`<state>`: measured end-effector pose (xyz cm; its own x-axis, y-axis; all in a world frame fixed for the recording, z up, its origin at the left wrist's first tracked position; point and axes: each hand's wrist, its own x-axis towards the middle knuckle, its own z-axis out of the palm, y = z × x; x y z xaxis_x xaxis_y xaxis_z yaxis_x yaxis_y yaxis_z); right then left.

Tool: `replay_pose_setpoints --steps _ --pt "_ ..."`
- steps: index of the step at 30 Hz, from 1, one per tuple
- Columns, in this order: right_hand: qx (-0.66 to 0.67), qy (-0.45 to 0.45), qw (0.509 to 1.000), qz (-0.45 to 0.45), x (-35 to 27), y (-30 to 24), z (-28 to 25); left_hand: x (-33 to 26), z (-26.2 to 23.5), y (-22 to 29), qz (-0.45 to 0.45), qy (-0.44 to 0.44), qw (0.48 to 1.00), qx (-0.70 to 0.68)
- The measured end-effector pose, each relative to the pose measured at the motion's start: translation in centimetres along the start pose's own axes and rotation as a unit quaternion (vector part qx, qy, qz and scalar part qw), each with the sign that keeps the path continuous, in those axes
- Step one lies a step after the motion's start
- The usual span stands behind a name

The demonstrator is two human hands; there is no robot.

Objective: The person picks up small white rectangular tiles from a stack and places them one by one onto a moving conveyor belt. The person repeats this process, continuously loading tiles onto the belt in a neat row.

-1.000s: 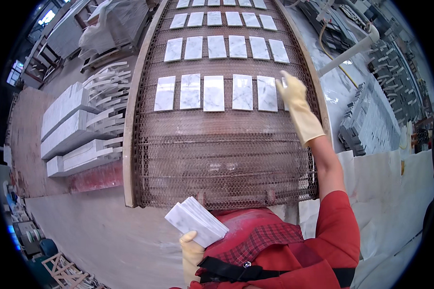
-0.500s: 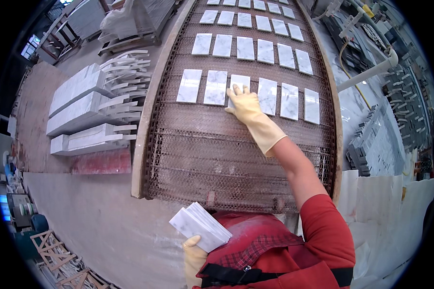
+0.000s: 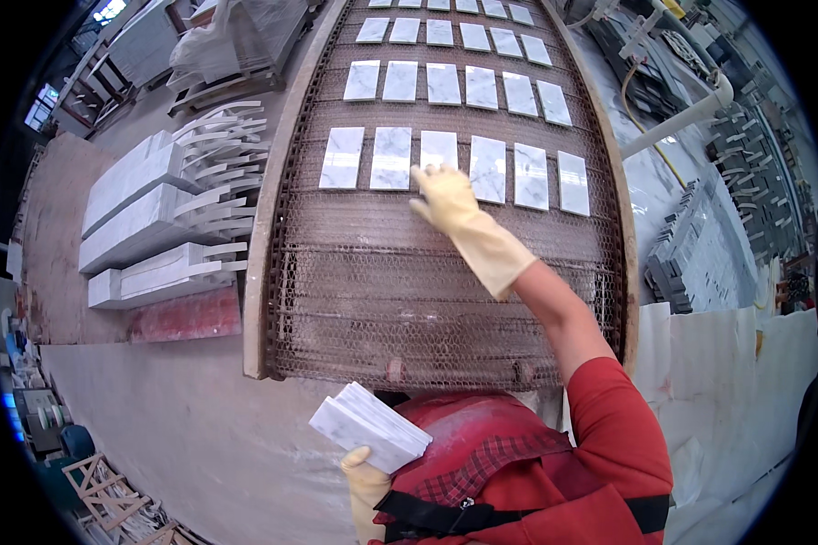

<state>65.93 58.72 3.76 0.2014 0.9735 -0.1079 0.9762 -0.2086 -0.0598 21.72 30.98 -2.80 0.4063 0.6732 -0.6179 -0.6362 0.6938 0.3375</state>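
Observation:
In my gloved left hand (image 3: 364,476), low in front of my apron, is a small stack of white marble tiles (image 3: 371,425), thumb over the near edge. My right hand (image 3: 448,200), in a cream rubber glove, reaches over the mesh conveyor belt (image 3: 400,282) with its fingers apart and slightly blurred. Its fingertips overlap the lower end of a marble tile (image 3: 438,149) in the nearest row; whether they touch it I cannot tell. Flanking it are a grey-veined tile (image 3: 391,158) on the left and another tile (image 3: 488,168) on the right.
Farther up the belt lie more rows of tiles (image 3: 443,84). Wooden rails (image 3: 263,263) edge the belt. Stacked marble slabs (image 3: 141,218) with strips between them stand at left. Dark slabs (image 3: 673,245), a pipe (image 3: 677,127) and white sheeting (image 3: 691,363) are at right.
My right hand has drawn back slightly toward me, uncovering more of the tile under its fingers. My left hand keeps hold of the stack. The whole view has shifted a little.

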Motion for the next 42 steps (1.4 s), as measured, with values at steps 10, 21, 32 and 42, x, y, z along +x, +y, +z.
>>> replay_pose_setpoints --steps 10,21,32,42 --pt "0.379 -0.454 0.775 -0.224 -20.2 -9.7 -3.3 4.0 11.0 1.7 0.066 -0.121 0.990 -0.011" --pt "0.472 -0.374 0.798 -0.029 -22.8 -10.9 -0.4 7.9 9.8 2.0 -0.036 -0.229 0.972 0.026" --pt "0.648 -0.363 0.666 0.072 -22.8 -12.7 3.7 7.0 7.7 1.7 -0.027 -0.124 0.992 0.001" --pt "0.743 -0.365 0.549 0.120 -23.4 -15.0 3.6 7.1 5.8 2.3 0.101 -0.060 0.985 0.126"
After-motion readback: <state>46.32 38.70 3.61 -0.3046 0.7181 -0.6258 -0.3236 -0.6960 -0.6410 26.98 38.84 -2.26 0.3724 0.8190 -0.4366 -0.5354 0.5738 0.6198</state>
